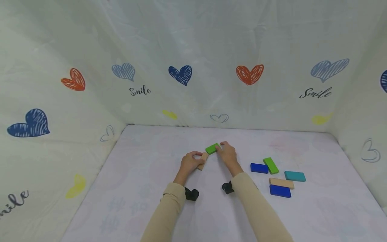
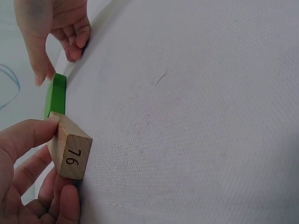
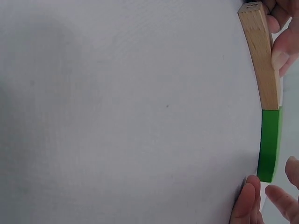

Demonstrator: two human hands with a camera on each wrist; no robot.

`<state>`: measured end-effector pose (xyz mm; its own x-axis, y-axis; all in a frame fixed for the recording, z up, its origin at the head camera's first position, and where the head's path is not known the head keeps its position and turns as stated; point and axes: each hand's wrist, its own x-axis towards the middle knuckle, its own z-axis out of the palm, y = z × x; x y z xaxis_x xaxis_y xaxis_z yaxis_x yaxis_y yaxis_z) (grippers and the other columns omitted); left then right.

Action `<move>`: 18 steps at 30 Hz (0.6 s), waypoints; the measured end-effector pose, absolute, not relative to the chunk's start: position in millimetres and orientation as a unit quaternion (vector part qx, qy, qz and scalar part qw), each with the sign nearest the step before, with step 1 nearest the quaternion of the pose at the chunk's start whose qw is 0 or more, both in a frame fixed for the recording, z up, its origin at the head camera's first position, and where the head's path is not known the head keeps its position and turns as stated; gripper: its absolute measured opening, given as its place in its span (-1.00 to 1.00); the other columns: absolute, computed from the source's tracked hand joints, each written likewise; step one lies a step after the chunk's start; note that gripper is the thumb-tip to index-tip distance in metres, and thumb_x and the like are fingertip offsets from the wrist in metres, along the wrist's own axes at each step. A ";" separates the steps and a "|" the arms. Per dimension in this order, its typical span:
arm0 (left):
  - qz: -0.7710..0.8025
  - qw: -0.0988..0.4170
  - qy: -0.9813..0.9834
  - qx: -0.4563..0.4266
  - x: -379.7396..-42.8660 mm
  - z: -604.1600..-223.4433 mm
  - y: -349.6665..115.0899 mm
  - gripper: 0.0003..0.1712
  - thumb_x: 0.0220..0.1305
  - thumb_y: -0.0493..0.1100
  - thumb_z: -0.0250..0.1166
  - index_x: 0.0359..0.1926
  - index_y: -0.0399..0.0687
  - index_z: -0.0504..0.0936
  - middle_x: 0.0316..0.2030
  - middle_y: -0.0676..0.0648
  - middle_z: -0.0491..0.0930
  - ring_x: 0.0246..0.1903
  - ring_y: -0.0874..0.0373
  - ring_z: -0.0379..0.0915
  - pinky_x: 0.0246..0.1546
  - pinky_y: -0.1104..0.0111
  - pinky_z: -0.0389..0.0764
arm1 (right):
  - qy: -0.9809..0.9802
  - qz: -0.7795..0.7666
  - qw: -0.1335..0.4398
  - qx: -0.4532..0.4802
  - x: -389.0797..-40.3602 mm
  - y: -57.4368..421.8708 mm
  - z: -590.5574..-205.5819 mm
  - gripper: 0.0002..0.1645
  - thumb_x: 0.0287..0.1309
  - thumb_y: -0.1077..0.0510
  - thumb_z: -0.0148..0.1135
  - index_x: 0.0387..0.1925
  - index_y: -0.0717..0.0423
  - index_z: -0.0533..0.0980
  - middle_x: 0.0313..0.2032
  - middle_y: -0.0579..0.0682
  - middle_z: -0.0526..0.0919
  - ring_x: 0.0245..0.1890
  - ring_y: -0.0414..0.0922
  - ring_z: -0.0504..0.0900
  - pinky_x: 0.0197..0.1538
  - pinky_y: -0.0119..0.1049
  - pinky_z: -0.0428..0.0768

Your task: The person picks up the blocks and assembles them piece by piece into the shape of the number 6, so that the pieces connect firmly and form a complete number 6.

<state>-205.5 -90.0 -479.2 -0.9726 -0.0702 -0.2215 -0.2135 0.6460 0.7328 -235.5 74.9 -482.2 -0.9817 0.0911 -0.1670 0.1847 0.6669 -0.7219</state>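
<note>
A natural wooden block (image 1: pixel 205 156) lies on the white-covered table, and my left hand (image 1: pixel 189 162) pinches it from the side between thumb and fingers. In the left wrist view, the end of this wooden block (image 2: pixel 75 157) shows the number 76. A green block (image 1: pixel 211 149) meets its far end at an angle, the two forming a bent line. My right hand (image 1: pixel 228 155) is at the green block's other end, fingers spread apart and fingertips right by that end. In the right wrist view, the green block (image 3: pixel 268 144) stands between the wooden one and these fingertips.
To the right lie several loose blocks: a blue block (image 1: pixel 259 168) against a green one (image 1: pixel 271 165), a teal block (image 1: pixel 295 176), and a wooden block (image 1: pixel 281 183) beside another blue one (image 1: pixel 280 191). Cloth walls (image 1: pixel 211 101) printed with hearts enclose the table's back and sides.
</note>
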 end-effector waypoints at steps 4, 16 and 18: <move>0.419 0.091 0.900 -0.074 -205.9 -477.7 -90.7 -0.61 -0.01 -0.09 0.38 -0.09 -0.03 0.65 -0.52 -0.01 0.44 -0.53 0.18 0.28 -0.54 0.44 0.24 | 0.901 -0.425 0.065 0.065 -231.4 79.5 -479.7 -0.38 0.31 -0.04 -0.01 0.25 0.25 0.24 0.18 0.33 0.39 0.17 0.21 0.40 0.16 0.02 0.41; 0.410 0.110 0.903 -0.070 -208.9 -476.0 -91.3 -0.62 0.00 -0.08 0.39 -0.09 0.00 0.64 -0.23 -0.15 0.60 -0.41 0.12 0.35 -0.43 0.39 0.30 | 0.882 -0.443 0.156 0.031 -207.8 96.2 -450.4 -0.21 0.29 -0.12 -0.01 0.36 0.24 0.04 0.00 0.30 0.51 -0.09 0.08 0.55 -0.03 -0.06 0.51; 0.409 0.110 0.903 -0.071 -209.2 -475.9 -91.7 -0.62 0.00 -0.07 0.39 -0.09 0.00 0.64 -0.21 -0.15 0.61 -0.41 0.12 0.34 -0.43 0.39 0.30 | 0.880 -0.448 0.154 0.020 -199.9 99.3 -443.1 -0.23 0.29 -0.10 0.00 0.35 0.21 0.06 0.07 0.31 0.45 0.01 0.13 0.50 0.02 -0.01 0.50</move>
<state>-209.2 -91.7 -475.9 -0.9657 -0.0386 -0.2567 -0.2183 0.6558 0.7227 -199.9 99.3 -443.1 -0.9515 -0.1034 -0.2897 0.1734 0.5979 -0.7826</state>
